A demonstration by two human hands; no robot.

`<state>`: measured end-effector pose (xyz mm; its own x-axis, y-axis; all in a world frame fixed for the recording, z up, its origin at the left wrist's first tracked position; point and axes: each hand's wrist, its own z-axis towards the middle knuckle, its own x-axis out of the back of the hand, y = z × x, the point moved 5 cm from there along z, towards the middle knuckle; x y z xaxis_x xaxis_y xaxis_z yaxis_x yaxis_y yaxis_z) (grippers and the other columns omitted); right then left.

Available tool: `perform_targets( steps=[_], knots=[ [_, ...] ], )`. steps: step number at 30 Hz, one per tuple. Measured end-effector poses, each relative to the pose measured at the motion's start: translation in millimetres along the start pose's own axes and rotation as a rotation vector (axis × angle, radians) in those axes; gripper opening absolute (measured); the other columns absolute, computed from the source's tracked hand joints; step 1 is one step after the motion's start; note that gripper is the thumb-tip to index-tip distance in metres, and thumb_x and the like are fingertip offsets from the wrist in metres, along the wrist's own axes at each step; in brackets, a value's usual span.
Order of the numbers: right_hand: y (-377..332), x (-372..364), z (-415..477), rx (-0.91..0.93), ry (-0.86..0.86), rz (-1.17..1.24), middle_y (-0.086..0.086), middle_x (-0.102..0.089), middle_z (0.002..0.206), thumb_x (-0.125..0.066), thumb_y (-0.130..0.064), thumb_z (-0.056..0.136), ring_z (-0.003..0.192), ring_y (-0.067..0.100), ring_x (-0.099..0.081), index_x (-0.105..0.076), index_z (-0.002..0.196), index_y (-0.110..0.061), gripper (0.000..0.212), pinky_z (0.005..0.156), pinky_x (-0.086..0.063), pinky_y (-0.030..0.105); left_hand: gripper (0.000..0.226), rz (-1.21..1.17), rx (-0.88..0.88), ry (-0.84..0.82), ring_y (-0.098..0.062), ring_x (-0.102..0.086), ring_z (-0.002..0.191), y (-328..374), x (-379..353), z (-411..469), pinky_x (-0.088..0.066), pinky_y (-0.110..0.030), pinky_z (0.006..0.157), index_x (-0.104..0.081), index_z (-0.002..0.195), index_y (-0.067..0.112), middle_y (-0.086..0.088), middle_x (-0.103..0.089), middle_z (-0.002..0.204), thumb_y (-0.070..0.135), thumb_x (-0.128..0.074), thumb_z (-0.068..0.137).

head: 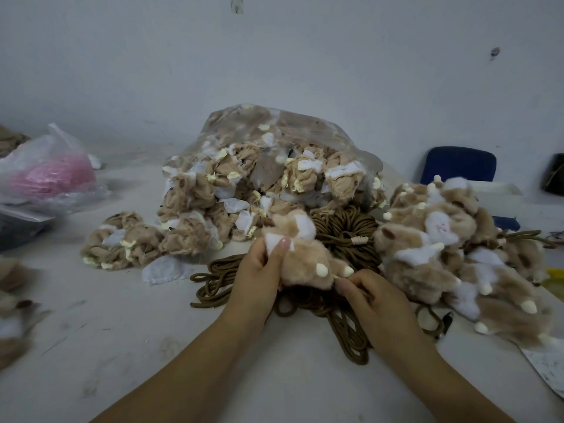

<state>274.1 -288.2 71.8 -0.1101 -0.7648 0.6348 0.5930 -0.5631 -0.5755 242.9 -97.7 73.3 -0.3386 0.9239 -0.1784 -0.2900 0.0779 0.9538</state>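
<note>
Head view: tan-and-white fuzzy plush toy (300, 261) gripped by left hand (259, 279), 5 o'clock tip pinched by right hand (369, 296); shaping judged underway, outward pull needed next.

Your left hand (254, 271) and right hand (374, 296) are bare, and so are both forearms (189, 361) down to the lower edge. Your left thumbnail (285, 242) is longish and rounded, with a pale gloss.

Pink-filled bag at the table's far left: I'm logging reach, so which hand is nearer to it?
Left. The left hand grips the plush toy well right of the pink-filled bag; the right hand pinches it farther right still.
</note>
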Motion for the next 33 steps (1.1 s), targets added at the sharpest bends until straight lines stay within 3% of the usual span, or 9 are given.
perform_targets(
  steps=[3,8,12,15,18,23,25,29,33],
  knots=[
    [0.5,-1.0,-0.3,-0.029,-0.010,0.023,-0.007,-0.055,0.064,-0.033,-0.067,0.078,0.063,0.008,-0.053,-0.058,0.074,-0.024,0.050,0.056,-0.044,0.035,0.055,0.088,-0.089,0.033,-0.035,-0.063,0.100,2.5,-2.7,-3.3,-0.054,-0.053,0.086,-0.059,0.103,0.003,-0.021,-0.066,0.105,0.054,-0.053,0.083],
    [1.6,0.3,2.1,-0.022,-0.008,0.033,-0.006,-0.054,0.061,-0.033,-0.066,0.080,0.061,0.010,-0.053,-0.056,0.073,-0.026,0.046,0.053,-0.042,0.037,0.027,0.133,-0.174,0.044,-0.010,-0.067,0.087,4.5,-5.1,-7.2,-0.055,-0.023,0.070,-0.062,0.089,0.032,0.007,-0.069,0.092,0.057,-0.051,0.085],
    [1.8,1.9,1.8,-0.016,-0.008,0.022,-0.007,-0.056,0.066,-0.033,-0.068,0.078,0.059,0.010,-0.053,-0.054,0.070,-0.029,0.045,0.051,-0.040,0.034,0.021,0.151,-0.214,0.049,0.001,-0.063,0.078,9.3,-3.0,-10.2,-0.050,-0.015,0.063,-0.061,0.083,0.039,0.013,-0.067,0.086,0.056,-0.051,0.086],
    [3.2,1.9,0.9,-0.029,-0.017,0.037,-0.013,-0.056,0.069,-0.039,-0.060,0.084,0.061,0.008,-0.052,-0.051,0.069,-0.031,0.035,0.050,-0.039,0.031,0.019,0.172,-0.228,0.008,0.003,-0.062,0.074,9.3,-7.5,-12.3,-0.049,-0.014,0.061,-0.061,0.081,0.044,0.018,-0.067,0.081,0.061,-0.053,0.086],
    [3.1,0.5,0.0,-0.003,-0.052,0.005,-0.020,-0.055,0.069,-0.048,-0.044,0.090,0.064,0.007,-0.051,-0.045,0.064,-0.033,0.028,0.050,-0.033,0.025,0.024,0.155,-0.215,-0.030,-0.001,-0.064,0.077,2.6,-12.7,-12.7,-0.051,-0.017,0.065,-0.062,0.085,0.032,0.013,-0.069,0.084,0.055,-0.053,0.086],
    [-0.4,4.9,0.1,-0.027,-0.022,0.087,-0.012,-0.057,0.066,-0.037,-0.067,0.078,0.059,0.008,-0.053,-0.051,0.064,-0.032,0.040,0.051,-0.040,0.031,0.031,0.098,-0.201,0.010,-0.009,-0.068,0.091,2.2,-6.4,-10.4,-0.055,-0.024,0.075,-0.064,0.092,0.034,0.007,-0.071,0.094,0.058,-0.045,0.090],
    [-0.3,5.3,0.0,-0.020,-0.021,0.094,-0.008,-0.058,0.066,-0.038,-0.067,0.078,0.059,0.009,-0.054,-0.055,0.066,-0.029,0.043,0.053,-0.042,0.033,0.033,0.099,-0.209,0.022,-0.012,-0.068,0.092,3.2,-3.7,-8.8,-0.057,-0.027,0.077,-0.064,0.092,0.035,0.004,-0.071,0.095,0.061,-0.045,0.089],
    [-0.4,6.3,-0.6,-0.027,-0.023,0.114,-0.011,-0.056,0.060,-0.040,-0.065,0.078,0.055,0.007,-0.052,-0.051,0.062,-0.032,0.038,0.049,-0.036,0.021,0.032,0.131,-0.201,0.006,-0.010,-0.067,0.094,2.2,-6.8,-9.7,-0.056,-0.032,0.080,-0.064,0.095,0.035,0.006,-0.071,0.097,0.060,-0.044,0.090],
    [1.1,4.8,-1.7,-0.073,-0.011,0.156,-0.011,-0.053,0.054,-0.045,-0.056,0.081,0.052,0.006,-0.049,-0.052,0.062,-0.027,0.036,0.047,-0.034,0.019,0.032,0.124,-0.190,-0.025,-0.015,-0.066,0.097,-1.8,-11.0,-12.3,-0.055,-0.036,0.085,-0.063,0.095,0.035,0.003,-0.070,0.098,0.058,-0.041,0.091]
  ],
)
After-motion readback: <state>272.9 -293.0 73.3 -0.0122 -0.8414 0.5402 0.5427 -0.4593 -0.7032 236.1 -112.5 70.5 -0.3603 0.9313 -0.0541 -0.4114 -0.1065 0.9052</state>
